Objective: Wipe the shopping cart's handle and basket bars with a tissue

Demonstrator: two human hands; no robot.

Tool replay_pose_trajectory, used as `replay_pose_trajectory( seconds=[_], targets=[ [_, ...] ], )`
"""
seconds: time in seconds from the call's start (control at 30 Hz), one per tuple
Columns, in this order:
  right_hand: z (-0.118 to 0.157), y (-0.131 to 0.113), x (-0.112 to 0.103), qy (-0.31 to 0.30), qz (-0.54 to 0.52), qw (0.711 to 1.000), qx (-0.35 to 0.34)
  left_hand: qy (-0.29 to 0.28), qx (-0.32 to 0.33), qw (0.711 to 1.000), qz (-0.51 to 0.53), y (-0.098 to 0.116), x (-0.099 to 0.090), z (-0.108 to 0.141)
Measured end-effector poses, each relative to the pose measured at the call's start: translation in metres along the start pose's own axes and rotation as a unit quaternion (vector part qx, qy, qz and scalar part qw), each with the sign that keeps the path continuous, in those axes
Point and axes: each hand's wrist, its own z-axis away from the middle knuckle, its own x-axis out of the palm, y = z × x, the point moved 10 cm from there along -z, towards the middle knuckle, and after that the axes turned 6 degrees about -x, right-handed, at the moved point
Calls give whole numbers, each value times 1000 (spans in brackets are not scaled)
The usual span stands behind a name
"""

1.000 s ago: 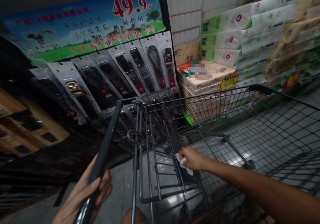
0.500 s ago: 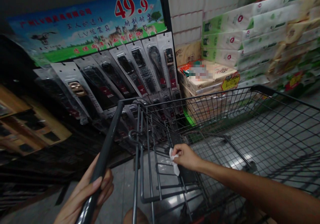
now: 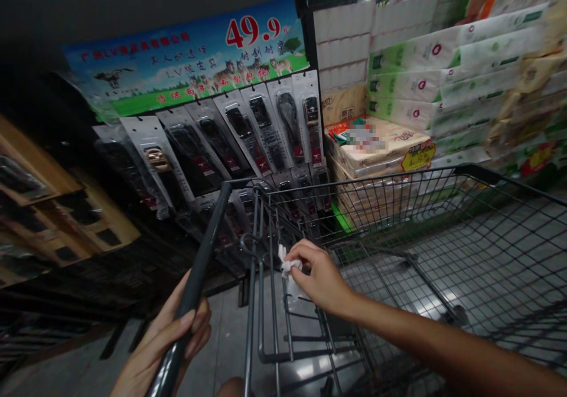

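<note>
Nearest, the left hand [image 3: 170,338] is curled closed around the dark cart handle [image 3: 201,273], a stiff bar that looks easy to hold anywhere along it. Beyond, the right hand [image 3: 316,276] pinches a crumpled white wipe [image 3: 287,264] between thumb and fingertips against the wire seat flap of the cart [image 3: 443,220]. The wipe looks light, soft and easily torn, best kept bunched. Farther off hang packaged belts [image 3: 261,131] and stacked tissue packs [image 3: 425,84].
</note>
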Motion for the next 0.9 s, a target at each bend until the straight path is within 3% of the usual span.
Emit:
replay_pose_trajectory(
  seconds=[0.13, 0.3, 0.63, 0.77, 0.9],
  targets=[
    [-2, 7, 6, -26, 49, 998, -33, -52, -6, 998, 21, -3, 5, -3],
    [4, 28, 6, -35, 98, 995, -7, -73, 22, 996, 42, -6, 1, -14],
    [31, 90, -2, -91, 165, 978, 92, -49, 25, 997, 45, -9, -3, -10],
    [42, 120, -9, -76, 173, 969, 161, -53, 29, 997, 55, -8, 0, -10],
    [42, 129, -9, -77, 230, 955, 170, -54, 29, 997, 55, -8, 4, -8]
  ],
)
